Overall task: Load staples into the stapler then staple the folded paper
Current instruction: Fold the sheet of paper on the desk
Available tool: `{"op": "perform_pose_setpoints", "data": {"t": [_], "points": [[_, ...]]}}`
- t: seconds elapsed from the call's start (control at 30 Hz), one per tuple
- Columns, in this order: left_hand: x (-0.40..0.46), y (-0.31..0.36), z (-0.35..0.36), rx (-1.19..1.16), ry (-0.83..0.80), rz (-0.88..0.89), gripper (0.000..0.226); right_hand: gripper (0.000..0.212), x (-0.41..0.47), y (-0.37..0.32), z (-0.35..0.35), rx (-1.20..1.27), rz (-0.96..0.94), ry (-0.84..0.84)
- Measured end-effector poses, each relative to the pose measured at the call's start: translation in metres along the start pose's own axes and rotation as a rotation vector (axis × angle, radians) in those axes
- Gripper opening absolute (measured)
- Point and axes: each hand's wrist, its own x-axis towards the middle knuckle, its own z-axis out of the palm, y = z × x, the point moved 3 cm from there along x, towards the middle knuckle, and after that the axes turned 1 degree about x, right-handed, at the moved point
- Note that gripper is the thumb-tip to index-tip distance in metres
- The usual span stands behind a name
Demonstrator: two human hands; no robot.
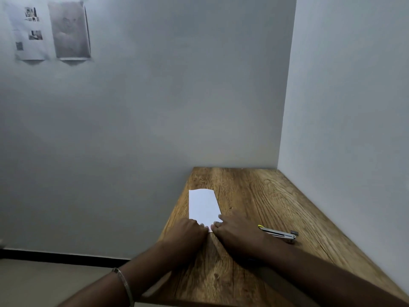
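While both hands press down at the near end of the folded paper (pixel 203 207), it lies flat on the wooden table (pixel 265 196), close to the table's left edge, its far end curling up a touch. Left hand (pixel 188 231) is knuckles up, fingers curled onto the paper's near left corner. Right hand (pixel 234 231) is spread flat, fingertips (pixel 218 223) on the near right corner, and the two hands almost meet over that edge. Neither hand grips anything; they only pin the sheet. Off to the right, just beyond the right hand and apart from it, sits the metal stapler (pixel 278 233), swung open on the tabletop, yellow tip pointing toward the hand. A bangle (pixel 124 282) circles the left wrist.
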Motion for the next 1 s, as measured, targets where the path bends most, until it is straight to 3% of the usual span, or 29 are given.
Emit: {"op": "perform_pose_setpoints", "data": {"t": [0.13,0.63,0.7,0.8,0.9,1.0], "points": [[-0.012,0.009,-0.004,-0.142,-0.008,-0.093,0.058,0.057,-0.007,0.003,0.010,0.219,0.066,-0.108],[-0.031,-0.007,-0.003,-0.461,0.009,-0.305,0.047,0.053,-0.023,0.026,0.016,0.366,0.097,-0.202],[-0.031,-0.011,-0.001,-0.443,0.013,-0.333,0.045,0.044,-0.021,0.026,0.011,0.333,0.090,-0.157],[-0.030,-0.013,0.001,-0.419,-0.043,-0.398,0.044,0.032,-0.014,0.022,0.004,0.344,0.160,0.055],[-0.028,-0.011,-0.002,-0.470,-0.098,-0.477,0.043,0.027,-0.002,0.020,0.008,0.513,0.310,0.188],[-0.027,-0.008,-0.006,-0.491,-0.117,-0.497,0.041,0.020,0.007,0.020,0.012,0.684,0.463,0.197]]}}
